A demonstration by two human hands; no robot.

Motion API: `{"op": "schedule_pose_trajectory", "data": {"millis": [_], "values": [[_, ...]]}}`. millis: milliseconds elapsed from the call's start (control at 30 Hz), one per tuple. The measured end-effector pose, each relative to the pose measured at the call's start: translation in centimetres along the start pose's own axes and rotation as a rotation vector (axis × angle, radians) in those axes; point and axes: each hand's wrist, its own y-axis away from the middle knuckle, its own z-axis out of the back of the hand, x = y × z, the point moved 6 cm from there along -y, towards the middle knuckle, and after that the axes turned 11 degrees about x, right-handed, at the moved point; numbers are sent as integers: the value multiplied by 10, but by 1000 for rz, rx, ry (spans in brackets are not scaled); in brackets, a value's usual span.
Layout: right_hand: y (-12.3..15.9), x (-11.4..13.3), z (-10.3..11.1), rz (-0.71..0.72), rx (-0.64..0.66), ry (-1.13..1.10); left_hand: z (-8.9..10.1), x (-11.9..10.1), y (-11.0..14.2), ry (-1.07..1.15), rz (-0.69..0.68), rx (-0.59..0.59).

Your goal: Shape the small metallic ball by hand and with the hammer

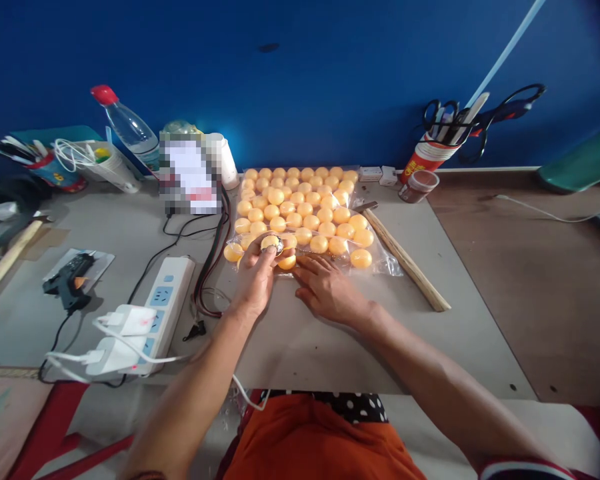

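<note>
No readable text. Yellow marking on red cup (427, 155), back edge of table (320, 353), right side: illegible. Yellow mark on blue cup (59, 175), back left: same.

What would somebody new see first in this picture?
Probably the many orange balls, in clear plastic at the middle of the table. At their near edge, the left hand holds a ball. Behind the table rises a big blue wall.

Plastic bag (300, 217) glints; 1 pixelated patch (190, 173), perhaps a phone.
</note>
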Motion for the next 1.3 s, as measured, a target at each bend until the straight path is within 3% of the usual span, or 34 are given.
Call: {"op": "schedule_pose_trajectory", "data": {"millis": [300, 500, 767, 900, 1100, 1200, 1300], "values": [[-1, -8, 1, -141, -12, 56, -1, 0, 0, 2, -2, 19], [6, -12, 14, -272, -98, 147, -1, 1, 0, 3, 14, 16], [13, -21, 21, -434, -96, 251, -2, 5, 2, -31, 53, 29], [13, -24, 15, -411, -85, 208, -2, 5, 2, -32, 53, 33], [9, -20, 18, -182, -191, -131, -3, 4, 2, -21, 84, 30], [12, -28, 25, -200, -291, -222, -3, 4, 3, 4, 112, 25], [14, -37, 26, -290, -287, -117, -4, 2, 3, 6, 83, 33]]}}
